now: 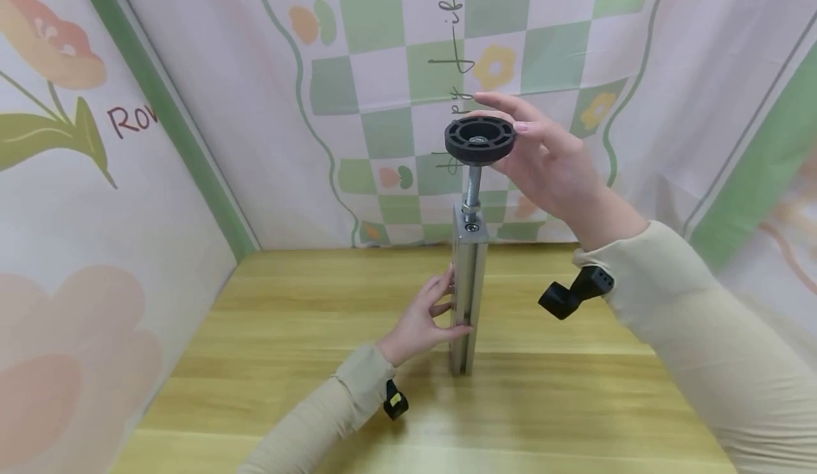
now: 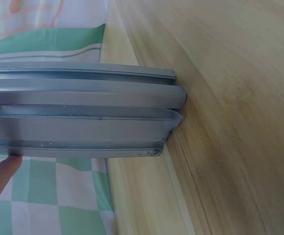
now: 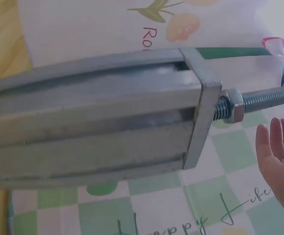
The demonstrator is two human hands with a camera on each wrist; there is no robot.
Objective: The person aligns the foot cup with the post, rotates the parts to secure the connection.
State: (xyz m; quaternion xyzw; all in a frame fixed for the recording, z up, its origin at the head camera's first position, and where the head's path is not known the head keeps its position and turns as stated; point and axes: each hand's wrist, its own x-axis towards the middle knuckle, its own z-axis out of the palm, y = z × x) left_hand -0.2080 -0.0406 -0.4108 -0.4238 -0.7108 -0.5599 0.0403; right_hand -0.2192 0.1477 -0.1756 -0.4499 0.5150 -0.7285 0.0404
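Observation:
An aluminium profile stands upright on the wooden table, grooved along its sides. My left hand grips its lower half from the left, the thumb across the near side. In the left wrist view, the profile's lower end looks scuffed at the corner. From the end plate on top rises a threaded rod with a hex nut. It carries a round black levelling foot. My right hand is at the foot's right rim, thumb tip against it, with the other fingers extended behind.
The wooden table ends at a curtain with green checks and lettering. A flowered cloth panel borders the left side. Black wrist camera mounts hang from the right sleeve and the left sleeve.

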